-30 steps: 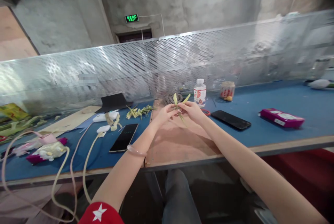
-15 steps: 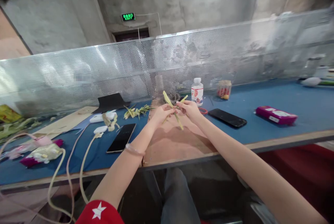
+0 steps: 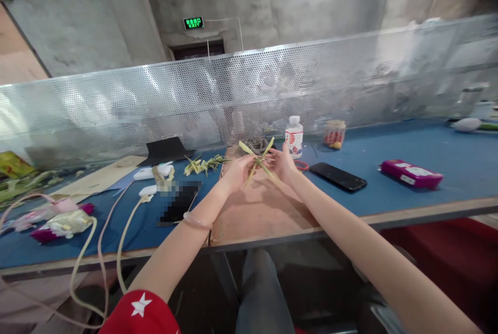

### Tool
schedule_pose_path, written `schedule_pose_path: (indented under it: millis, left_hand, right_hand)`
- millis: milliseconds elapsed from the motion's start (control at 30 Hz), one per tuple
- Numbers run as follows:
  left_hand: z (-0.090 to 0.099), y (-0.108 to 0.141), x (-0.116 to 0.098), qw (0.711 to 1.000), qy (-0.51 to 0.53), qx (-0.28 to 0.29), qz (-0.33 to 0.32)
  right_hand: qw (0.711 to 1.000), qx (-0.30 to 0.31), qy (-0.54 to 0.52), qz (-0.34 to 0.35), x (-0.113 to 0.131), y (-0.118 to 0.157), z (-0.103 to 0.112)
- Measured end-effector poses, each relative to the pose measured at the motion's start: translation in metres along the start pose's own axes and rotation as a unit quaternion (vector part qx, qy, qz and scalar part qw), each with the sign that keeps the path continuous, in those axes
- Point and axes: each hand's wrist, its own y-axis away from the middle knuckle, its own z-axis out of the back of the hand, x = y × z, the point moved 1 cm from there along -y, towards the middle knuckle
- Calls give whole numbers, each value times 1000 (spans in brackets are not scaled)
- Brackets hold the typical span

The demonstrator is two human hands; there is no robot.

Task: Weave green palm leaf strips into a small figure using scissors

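Between my hands, narrow yellow-green leaf strips (image 3: 268,148) cross in an X, their ends sticking up and down. My left hand (image 3: 238,172) is closed on them from the left, with its fingertips at the crossing. On the other side my right hand (image 3: 284,166) has its fingers curled at the strips, with the thumb raised; the exact grip is partly hidden. Both hands are above a brown board (image 3: 249,214). Behind them lies a coil of grey cord (image 3: 257,143). A small bunch of similar plaited leaves (image 3: 204,165) rests to the left.
A white bottle (image 3: 294,138), a red ring (image 3: 302,166), a jar (image 3: 334,134), a black phone (image 3: 337,176) and a purple packet (image 3: 411,174) stand or lie to the right. Leftward are a blurred-out phone (image 3: 181,204), white plugs with cables (image 3: 150,174) and a perforated metal screen (image 3: 175,95) behind.
The leaf strips have turned into a more even X between my hands. My right hand's fingers have loosened and its thumb has lifted. My left hand has shifted only slightly.
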Motion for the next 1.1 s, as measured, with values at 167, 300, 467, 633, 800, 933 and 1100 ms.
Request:
schedule_pose_path:
  millis: [167,300,467,633,800,933,1100]
  left_hand:
    - [3,-2,1,999,22,-18,-18]
    - [4,-3,3,998,-36,-42,-38]
    - [2,-1,0,987,-135,-54,-72]
    - [2,2,-3,886,-385,-137,-220]
    - [0,1,-1,844,-438,-149,-272]
    - [3,-3,2,871,-399,-171,-232]
    - [5,-4,4,879,-378,-186,-223]
  right_hand:
    - [998,52,13,15,-1,9,-13]
    - [986,91,96,101,4,21,-24]
    - [983,93,122,105,4,23,-22]
    - [983,78,132,98,-1,19,-19]
    - [985,75,129,86,-1,19,-19]
    - [985,75,131,84,2,21,-21]
    - [989,68,115,67,4,23,-24]
